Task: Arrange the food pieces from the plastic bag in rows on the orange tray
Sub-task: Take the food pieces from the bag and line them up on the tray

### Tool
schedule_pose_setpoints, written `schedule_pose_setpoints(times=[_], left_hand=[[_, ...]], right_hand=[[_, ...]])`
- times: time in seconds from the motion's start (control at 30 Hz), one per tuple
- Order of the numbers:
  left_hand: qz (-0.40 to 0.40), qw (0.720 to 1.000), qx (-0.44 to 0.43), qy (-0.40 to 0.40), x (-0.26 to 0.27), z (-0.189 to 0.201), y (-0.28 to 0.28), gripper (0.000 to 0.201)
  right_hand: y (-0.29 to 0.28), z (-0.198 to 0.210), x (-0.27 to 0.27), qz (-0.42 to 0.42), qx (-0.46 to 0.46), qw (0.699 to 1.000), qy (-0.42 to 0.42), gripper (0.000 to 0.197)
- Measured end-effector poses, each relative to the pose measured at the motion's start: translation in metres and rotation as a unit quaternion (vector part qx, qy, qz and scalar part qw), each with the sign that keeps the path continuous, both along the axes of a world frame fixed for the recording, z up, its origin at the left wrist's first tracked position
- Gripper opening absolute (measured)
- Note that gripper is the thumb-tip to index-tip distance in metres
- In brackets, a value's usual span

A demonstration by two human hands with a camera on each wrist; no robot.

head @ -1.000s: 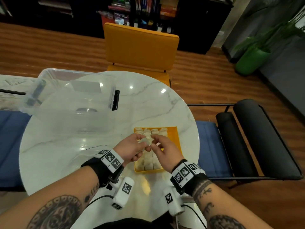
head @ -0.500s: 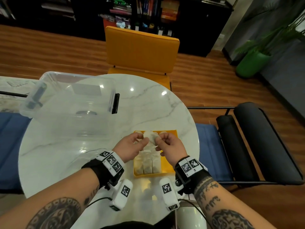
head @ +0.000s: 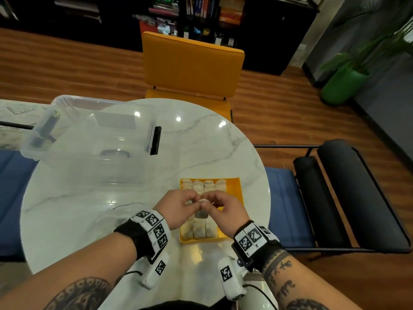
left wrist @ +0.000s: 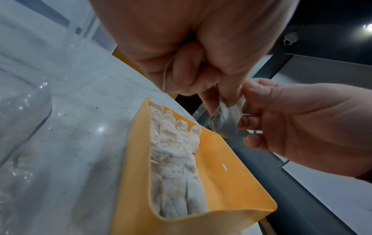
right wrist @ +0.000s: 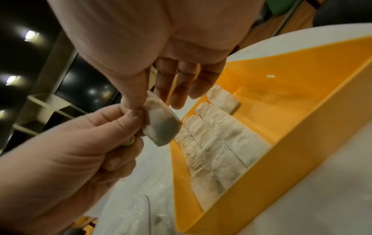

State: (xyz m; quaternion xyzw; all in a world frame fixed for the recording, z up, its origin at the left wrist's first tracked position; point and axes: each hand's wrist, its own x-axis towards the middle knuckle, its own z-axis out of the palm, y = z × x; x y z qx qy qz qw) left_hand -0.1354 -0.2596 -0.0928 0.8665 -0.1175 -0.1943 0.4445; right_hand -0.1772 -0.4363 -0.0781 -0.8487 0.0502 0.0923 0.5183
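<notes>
While both hands pinch one food piece (left wrist: 223, 124) by its top: lowered since a moment ago toward orange tray (head: 234, 193), fourth row barely begun.

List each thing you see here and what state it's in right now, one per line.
Left hand: pinching the held pouch's top.
Right hand: pinching the same pouch.
Held pouch: hanging above the tray.
Orange tray: partly filled, its right side bare.
Pouches in tray: lying in rows.
Clear storage box: open.
</notes>
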Motion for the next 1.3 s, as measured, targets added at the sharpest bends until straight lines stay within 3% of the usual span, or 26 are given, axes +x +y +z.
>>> schedule_pose_setpoints(times=[0.23, 0.37, 0.47, 0.57, 0.7, 0.83, 0.97, 1.3], left_hand=[[0.046, 0.998, 0.023, 0.024, 0.003, -0.007, 0.003, 0.013], [0.113, 0.985, 0.125, 0.035, 0.01, -0.015, 0.012, 0.033], [0.101, 0.977, 0.174, 0.07, 0.011, -0.027, 0.015, 0.054], [0.087, 0.973, 0.198, 0.086, 0.01, -0.036, 0.016, 0.056], [0.086, 0.974, 0.191, 0.091, 0.011, -0.037, 0.016, 0.047], [0.087, 0.972, 0.197, 0.099, 0.013, -0.035, 0.016, 0.045], [0.089, 0.97, 0.199, 0.108, 0.014, -0.033, 0.016, 0.045], [0.089, 0.97, 0.198, 0.111, 0.015, -0.032, 0.018, 0.043]], right_hand=[[-0.018, 0.001, 0.022, 0.037, -0.111, 0.992, 0.037, 0.011], [-0.044, 0.004, 0.051, 0.029, -0.208, 0.976, 0.063, 0.006], [-0.054, 0.0, 0.067, 0.056, -0.29, 0.949, 0.112, 0.009], [-0.052, -0.008, 0.079, 0.112, -0.351, 0.915, 0.165, 0.013], [-0.046, -0.019, 0.089, 0.14, -0.369, 0.894, 0.211, 0.013], [-0.044, -0.028, 0.096, 0.096, -0.395, 0.894, 0.186, 0.015], [-0.045, -0.033, 0.099, 0.075, -0.417, 0.887, 0.183, 0.005], [-0.041, -0.028, 0.103, 0.056, -0.426, 0.884, 0.184, 0.02]])
